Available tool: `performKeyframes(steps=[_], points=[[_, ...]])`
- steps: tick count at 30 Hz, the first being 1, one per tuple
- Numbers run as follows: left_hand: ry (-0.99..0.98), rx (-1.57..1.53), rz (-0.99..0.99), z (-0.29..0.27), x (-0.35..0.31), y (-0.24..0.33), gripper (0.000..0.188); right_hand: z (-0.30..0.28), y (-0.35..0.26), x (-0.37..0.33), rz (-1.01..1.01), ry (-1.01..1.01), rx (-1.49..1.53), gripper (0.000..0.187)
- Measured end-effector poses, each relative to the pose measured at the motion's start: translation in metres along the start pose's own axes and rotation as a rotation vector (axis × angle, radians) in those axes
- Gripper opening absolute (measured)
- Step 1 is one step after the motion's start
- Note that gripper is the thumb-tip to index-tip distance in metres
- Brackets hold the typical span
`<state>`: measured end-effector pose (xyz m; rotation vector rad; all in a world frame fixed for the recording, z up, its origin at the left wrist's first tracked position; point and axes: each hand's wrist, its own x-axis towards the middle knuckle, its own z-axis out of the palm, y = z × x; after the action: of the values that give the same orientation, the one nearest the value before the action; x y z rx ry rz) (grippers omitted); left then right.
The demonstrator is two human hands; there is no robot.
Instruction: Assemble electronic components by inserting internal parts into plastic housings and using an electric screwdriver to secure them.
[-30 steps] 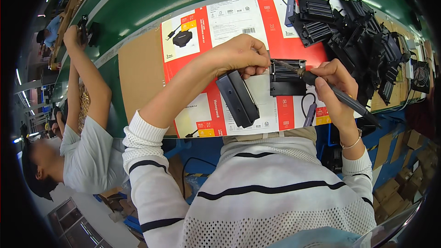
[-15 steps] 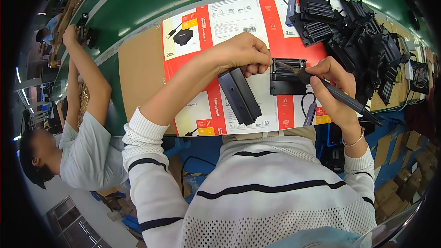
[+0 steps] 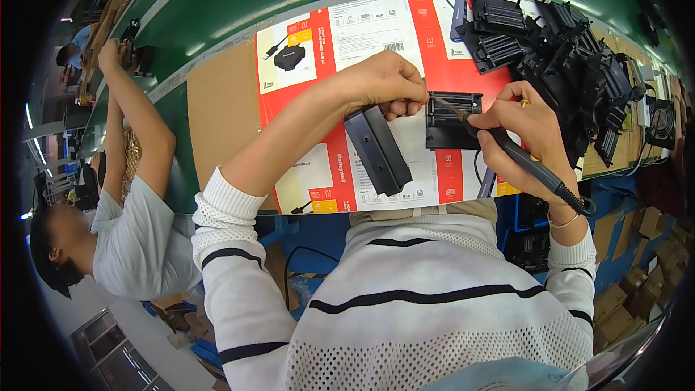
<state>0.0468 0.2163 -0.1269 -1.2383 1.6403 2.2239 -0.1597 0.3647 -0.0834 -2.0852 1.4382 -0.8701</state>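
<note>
My right hand (image 3: 532, 130) grips a dark-handled soldering iron (image 3: 523, 159), its tip at the upper left corner of a black slotted plastic case (image 3: 454, 130). Thumb and fingers of my left hand (image 3: 391, 87) are pinched together at that same corner. A speck of red shows by the fingertips, but what they hold is too small to make out. Below my left hand lies a closed-looking black box-shaped casing (image 3: 378, 152), tilted on the printed sheet and apart from the slotted case.
Red and white printed cardboard (image 3: 362, 36) covers the green bench (image 3: 253, 0). A heap of black slotted cases (image 3: 572, 65) is piled at the right, with a coiled black cable (image 3: 662, 123) beyond. At the left a co-worker (image 3: 137, 239) sits at the bench.
My right hand has shifted slightly, and the soldering iron's handle now slopes more steeply, its tip still at the case's corner. My left hand and both black pieces have stayed put.
</note>
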Motion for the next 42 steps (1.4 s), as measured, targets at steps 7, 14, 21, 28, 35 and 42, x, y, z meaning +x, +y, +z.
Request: performKeyframes(steps=[7,14,21,28,35,42], points=[[-0.003,-0.033,0.020,-0.001,0.001,-0.002,0.009,0.003,-0.003,-0.003,0.162,0.041,0.130,0.016],[0.000,-0.027,0.023,-0.001,0.000,-0.001,0.010,-0.004,0.004,-0.004,-0.023,-0.073,-0.075,0.015],[-0.004,-0.024,0.024,-0.001,-0.001,0.000,0.010,0.000,0.002,-0.008,0.088,0.000,0.072,0.015],[-0.008,-0.016,0.029,-0.001,-0.001,0.000,0.010,0.002,0.001,-0.009,0.175,0.040,0.166,0.015],[-0.015,-0.019,0.038,-0.002,0.002,-0.004,0.010,-0.002,0.005,-0.009,0.079,-0.013,0.059,0.016],[-0.019,-0.014,0.051,-0.001,-0.001,-0.004,0.010,0.000,0.004,-0.009,0.135,0.034,0.127,0.016]])
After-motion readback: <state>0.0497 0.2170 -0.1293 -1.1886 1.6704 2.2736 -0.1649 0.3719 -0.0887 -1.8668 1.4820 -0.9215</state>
